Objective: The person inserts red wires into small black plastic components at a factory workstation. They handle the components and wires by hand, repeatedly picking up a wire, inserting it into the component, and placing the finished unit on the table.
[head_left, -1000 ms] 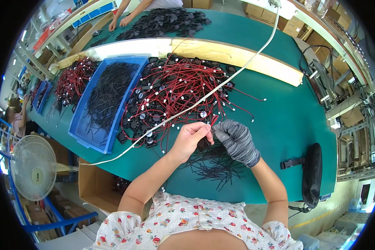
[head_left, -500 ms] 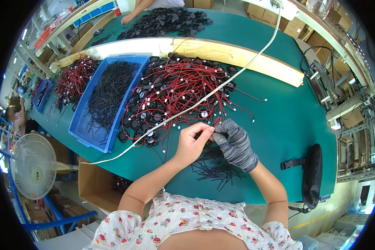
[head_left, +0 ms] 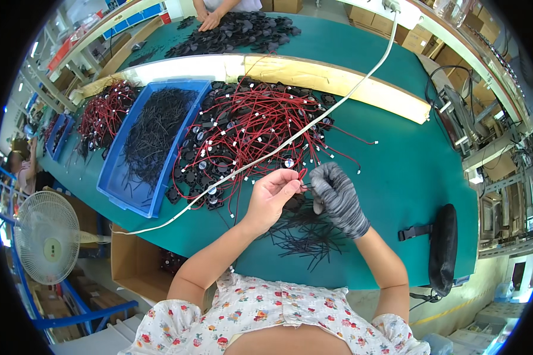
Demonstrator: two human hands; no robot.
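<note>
My bare left hand (head_left: 271,200) is closed, pinching a looped bundle of red wire (head_left: 302,174) between thumb and forefinger. My right hand (head_left: 337,202), in a grey knitted glove, is beside it with curled fingers. Between the two hands a short dark strip, seemingly a black wire tie (head_left: 306,187), runs from the red loop to the gloved fingertips. What hangs under the left fingers is hidden. Just below my hands, a loose heap of black wire ties (head_left: 314,242) lies on the green table (head_left: 397,177).
Beyond my hands spreads a pile of small black fans with red wires (head_left: 254,124). Left of it stands a blue tray (head_left: 154,204) of black ties. A white cable (head_left: 290,139) crosses above. A black pouch (head_left: 444,248) lies right; a co-worker's hands (head_left: 210,19) touch black parts behind a wooden rail (head_left: 337,77).
My right hand has drawn slightly right, away from the left fingers, and the red loop shows more. Across the table, the co-worker's hands have moved onto the black parts.
</note>
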